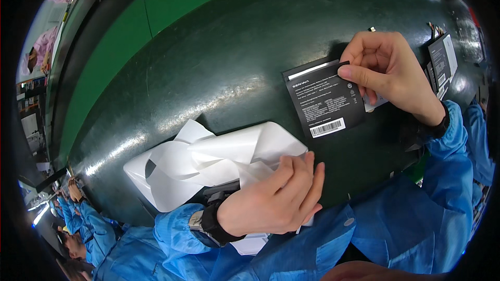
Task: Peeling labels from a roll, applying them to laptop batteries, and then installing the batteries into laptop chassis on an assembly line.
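Black label (307,105): white print (324,92), barcode (327,127) | right hand (377,70): pinching it, top right | left hand (273,195): curled, can't tell if gripping

Past the left edge of the dark green table (234,47) there's a coworker in blue (99,234), plus someone in pink (46,44) way off beyond the green strip (122,47) along the far edge. Some shiny clear stuff (467,28) by the far right corner, too blurry to tell.
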`<state>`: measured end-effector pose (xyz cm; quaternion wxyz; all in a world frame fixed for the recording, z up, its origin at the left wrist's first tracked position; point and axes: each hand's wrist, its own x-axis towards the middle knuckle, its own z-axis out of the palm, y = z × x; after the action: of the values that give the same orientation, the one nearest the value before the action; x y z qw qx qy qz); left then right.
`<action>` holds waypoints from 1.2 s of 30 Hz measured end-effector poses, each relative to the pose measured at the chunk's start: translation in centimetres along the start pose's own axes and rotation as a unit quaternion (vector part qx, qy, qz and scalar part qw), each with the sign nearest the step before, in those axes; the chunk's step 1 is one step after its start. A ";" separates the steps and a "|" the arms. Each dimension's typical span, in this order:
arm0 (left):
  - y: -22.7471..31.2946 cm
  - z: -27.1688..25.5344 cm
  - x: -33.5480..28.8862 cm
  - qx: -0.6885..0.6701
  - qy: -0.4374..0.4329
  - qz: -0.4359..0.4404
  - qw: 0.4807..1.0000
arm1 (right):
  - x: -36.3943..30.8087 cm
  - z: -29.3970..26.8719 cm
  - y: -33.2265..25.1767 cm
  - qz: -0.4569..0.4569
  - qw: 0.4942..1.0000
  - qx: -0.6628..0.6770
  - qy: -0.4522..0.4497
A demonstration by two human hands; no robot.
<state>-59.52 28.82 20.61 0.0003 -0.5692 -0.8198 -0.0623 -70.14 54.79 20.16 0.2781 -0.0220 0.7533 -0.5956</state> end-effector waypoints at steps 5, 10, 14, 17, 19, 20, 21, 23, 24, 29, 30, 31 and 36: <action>-0.3 0.6 -0.2 -0.027 0.021 -0.057 0.998 | 0.3 0.2 0.5 0.017 1.000 0.010 0.016; -0.9 0.7 0.4 -0.096 0.033 -0.183 0.978 | 0.1 0.2 1.2 -0.001 0.999 0.003 0.033; -1.3 0.5 0.8 -0.101 0.021 -0.233 0.967 | 0.1 0.1 1.1 0.002 0.999 0.009 0.041; -1.5 0.6 1.0 -0.104 0.002 -0.246 0.964 | 0.2 0.1 1.2 0.001 0.999 0.002 0.038; -1.5 0.6 0.9 -0.103 -0.004 -0.247 0.963 | 0.2 0.1 1.2 0.000 0.999 -0.002 0.036; -1.4 0.6 0.9 -0.102 -0.008 -0.249 0.963 | 0.3 0.1 1.2 -0.002 0.999 0.001 0.035; -1.4 0.6 0.9 -0.102 -0.012 -0.250 0.963 | 0.3 0.1 1.2 -0.002 0.999 0.002 0.034; -1.4 0.5 1.0 -0.100 -0.020 -0.250 0.963 | 0.2 0.0 1.2 -0.004 0.999 0.000 0.034; -1.5 0.5 1.0 -0.098 -0.027 -0.251 0.963 | 0.2 0.0 1.2 -0.005 0.999 -0.004 0.034; -1.6 0.4 1.2 -0.089 -0.033 -0.246 0.965 | 0.2 0.0 1.2 -0.005 0.999 -0.006 0.034; -1.6 0.5 1.2 -0.087 -0.036 -0.245 0.965 | 0.2 0.0 1.2 -0.004 0.999 -0.008 0.034; -1.6 0.5 1.2 -0.087 -0.036 -0.245 0.965 | 0.2 0.0 1.2 -0.003 0.999 -0.008 0.035; -1.7 0.4 1.2 -0.071 -0.046 -0.241 0.967 | 0.3 0.1 1.0 -0.002 0.999 -0.010 0.039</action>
<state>-61.47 29.36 20.14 -0.0925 -0.3561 -0.9253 -0.0922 -70.00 54.85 19.16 0.2473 -0.0030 0.7697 -0.5885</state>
